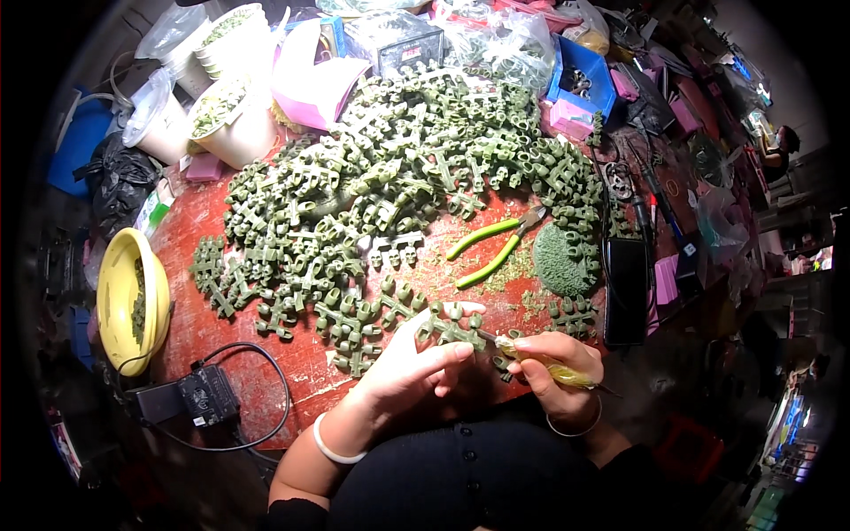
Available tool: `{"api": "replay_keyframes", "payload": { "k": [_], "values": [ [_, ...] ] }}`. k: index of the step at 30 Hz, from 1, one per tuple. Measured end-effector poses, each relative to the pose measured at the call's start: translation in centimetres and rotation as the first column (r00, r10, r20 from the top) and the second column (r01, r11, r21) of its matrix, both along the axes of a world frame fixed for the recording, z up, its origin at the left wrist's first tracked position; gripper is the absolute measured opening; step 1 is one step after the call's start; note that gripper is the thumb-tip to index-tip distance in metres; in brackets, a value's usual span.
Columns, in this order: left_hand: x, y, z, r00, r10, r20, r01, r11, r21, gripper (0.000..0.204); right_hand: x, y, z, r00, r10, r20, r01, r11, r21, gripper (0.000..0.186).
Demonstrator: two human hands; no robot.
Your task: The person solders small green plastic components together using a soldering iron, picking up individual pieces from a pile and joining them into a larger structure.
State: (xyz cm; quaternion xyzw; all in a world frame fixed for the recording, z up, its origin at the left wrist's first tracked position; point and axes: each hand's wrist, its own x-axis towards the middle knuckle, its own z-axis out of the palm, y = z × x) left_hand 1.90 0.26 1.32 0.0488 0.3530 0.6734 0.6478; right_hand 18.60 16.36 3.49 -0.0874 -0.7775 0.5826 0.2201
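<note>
My left hand pinches a green branched moulded piece, a row of small hollow cups on a stem, above the table's near edge. My right hand grips a slim hand tool with a yellowish wrapped handle; its thin tip points left and meets or nearly meets the piece's right end. A large heap of similar green pieces spreads beyond my hands. Between heap and hands lie nippers with lime-green handles, jaws to the upper right. Beside them sits a round textured green pad, with green crumbs scattered around.
A yellow bowl stands at the left. Near it lies a black power adapter with a looping cable. White buckets stand far left, and a blue bin far right. A dark phone borders the right side.
</note>
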Motion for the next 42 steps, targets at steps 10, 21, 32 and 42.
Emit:
{"api": "replay_keyframes", "payload": {
  "k": [10,21,32,42],
  "values": [
    [0.5,0.0,-0.6,0.992,0.097,-0.078,-0.097,0.995,0.004,0.057,-0.4,-0.2,0.5,0.998,0.003,0.056,-0.013,0.986,0.168,0.037],
    [0.3,0.0,-1.0,0.993,0.121,-0.017,-0.12,0.992,0.04,0.04,-0.8,-0.1,0.8,1.0,-0.009,-0.021,0.014,0.969,0.248,0.036],
    [0.6,0.5,-0.6,0.984,0.179,-0.011,-0.179,0.984,-0.003,0.022,-1.1,-0.2,1.1,0.998,0.035,-0.055,-0.023,0.978,0.208,0.033],
    [0.7,0.2,-1.9,0.987,0.155,-0.042,-0.158,0.983,-0.095,0.02,-1.3,0.0,1.6,0.998,0.052,0.026,-0.056,0.973,0.224,0.026]
  ]
}}
